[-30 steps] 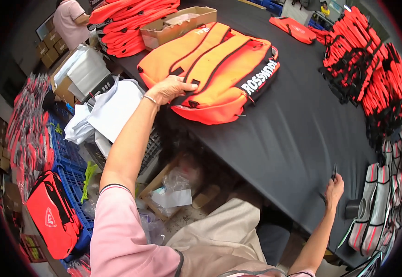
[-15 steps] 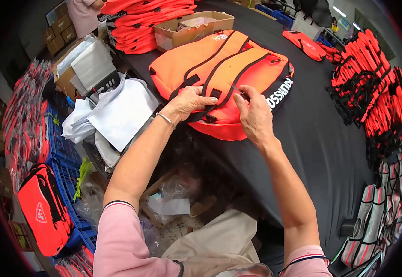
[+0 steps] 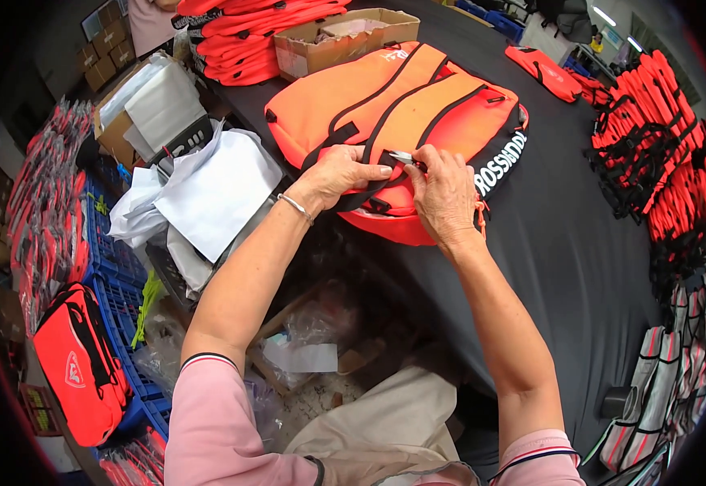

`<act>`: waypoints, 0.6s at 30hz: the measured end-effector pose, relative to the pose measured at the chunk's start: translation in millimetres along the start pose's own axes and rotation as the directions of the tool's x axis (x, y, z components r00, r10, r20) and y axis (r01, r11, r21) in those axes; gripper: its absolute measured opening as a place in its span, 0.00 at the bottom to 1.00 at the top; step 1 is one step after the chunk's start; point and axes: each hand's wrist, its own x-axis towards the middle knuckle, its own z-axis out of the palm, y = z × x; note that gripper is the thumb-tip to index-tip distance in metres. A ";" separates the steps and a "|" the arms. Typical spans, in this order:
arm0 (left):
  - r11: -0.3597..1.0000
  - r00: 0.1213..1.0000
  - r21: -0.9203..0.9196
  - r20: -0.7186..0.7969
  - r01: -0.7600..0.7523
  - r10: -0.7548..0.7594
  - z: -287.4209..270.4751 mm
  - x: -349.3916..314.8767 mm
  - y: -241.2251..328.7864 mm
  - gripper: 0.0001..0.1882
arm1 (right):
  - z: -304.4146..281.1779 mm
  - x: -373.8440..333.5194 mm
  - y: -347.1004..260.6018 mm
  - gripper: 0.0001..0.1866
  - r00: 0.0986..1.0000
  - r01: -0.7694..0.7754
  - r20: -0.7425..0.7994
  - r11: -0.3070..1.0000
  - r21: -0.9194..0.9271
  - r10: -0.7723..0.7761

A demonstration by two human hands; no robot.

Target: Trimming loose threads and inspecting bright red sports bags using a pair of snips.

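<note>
An orange and red backpack [image 3: 466, 121] with black trim and large white lettering on its side lies on the black-covered table, shoulder straps facing up. My left hand [image 3: 338, 176] is closed on the lower end of a shoulder strap [image 3: 408, 113], thumb pressed on its black edge. In my right hand [image 3: 445, 194] are small thread snips [image 3: 402, 156], gripped between thumb and fingers. Their metal blades point left at the black patch on the strap, close to my left fingertips. My right palm hides most of the handle.
An open cardboard box [image 3: 308, 55] and stacked orange bags [image 3: 239, 44] stand behind the backpack. White sheets [image 3: 219, 198] lie at left, above blue crates [image 3: 118, 312] and a red bag [image 3: 77, 364]. Piled orange bags [image 3: 673, 146] and grey bags [image 3: 648, 389] line the right.
My right hand has turned and come slightly closer to my left, bringing the snips' blades to the strap. My left hand keeps its hold. The whole view has shifted slightly.
</note>
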 end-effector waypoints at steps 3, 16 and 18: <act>0.998 1.000 -0.049 -0.013 0.027 -0.027 1.0 -2.0 0.2 0.13 | 1.8 -0.4 -3.1 0.09 1.000 0.017 -0.010 1.000 -0.025 -0.017; 0.984 0.996 0.178 -0.088 0.028 -0.012 17.5 2.9 11.4 0.11 | -14.5 6.9 8.2 0.09 0.990 -0.107 0.093 0.993 0.046 0.102; 0.939 0.962 0.283 -0.129 -0.196 0.240 1.0 4.7 -4.1 0.18 | -24.8 -8.9 3.7 0.07 0.991 -0.133 0.013 0.984 0.120 0.133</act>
